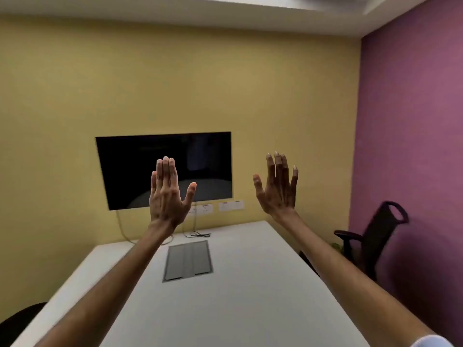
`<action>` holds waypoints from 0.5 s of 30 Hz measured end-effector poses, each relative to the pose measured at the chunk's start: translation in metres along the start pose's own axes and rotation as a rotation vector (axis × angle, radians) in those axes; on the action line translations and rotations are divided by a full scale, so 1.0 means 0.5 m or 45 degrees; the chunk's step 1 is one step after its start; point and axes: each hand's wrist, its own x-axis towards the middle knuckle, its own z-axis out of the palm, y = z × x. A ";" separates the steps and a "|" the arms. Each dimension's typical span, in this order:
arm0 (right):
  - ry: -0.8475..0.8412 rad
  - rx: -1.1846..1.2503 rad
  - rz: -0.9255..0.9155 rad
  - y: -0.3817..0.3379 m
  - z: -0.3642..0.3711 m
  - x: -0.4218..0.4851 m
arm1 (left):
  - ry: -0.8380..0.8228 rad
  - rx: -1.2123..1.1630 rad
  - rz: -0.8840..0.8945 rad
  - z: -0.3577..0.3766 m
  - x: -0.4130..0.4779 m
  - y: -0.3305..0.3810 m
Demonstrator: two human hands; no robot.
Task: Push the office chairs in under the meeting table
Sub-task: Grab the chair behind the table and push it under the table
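The white meeting table stretches away from me toward the yellow wall. A black office chair stands to the right of the table near the purple wall, pulled back from the table edge and turned partly away. Part of a second dark chair shows at the lower left beside the table. My left hand and my right hand are raised above the table, backs toward me, fingers spread, holding nothing and touching nothing.
A black wall screen hangs on the yellow wall beyond the table. Cables trail from wall sockets onto the far table end. A grey cable hatch is set into the tabletop. The purple wall is close behind the right chair.
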 end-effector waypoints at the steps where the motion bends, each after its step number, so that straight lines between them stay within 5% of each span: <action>1: -0.020 -0.034 0.038 0.024 -0.020 -0.009 | -0.018 -0.047 0.008 0.017 -0.006 0.027; 15: -0.043 -0.621 0.458 0.372 -0.480 -0.278 | -0.428 -0.502 0.231 0.129 -0.181 0.510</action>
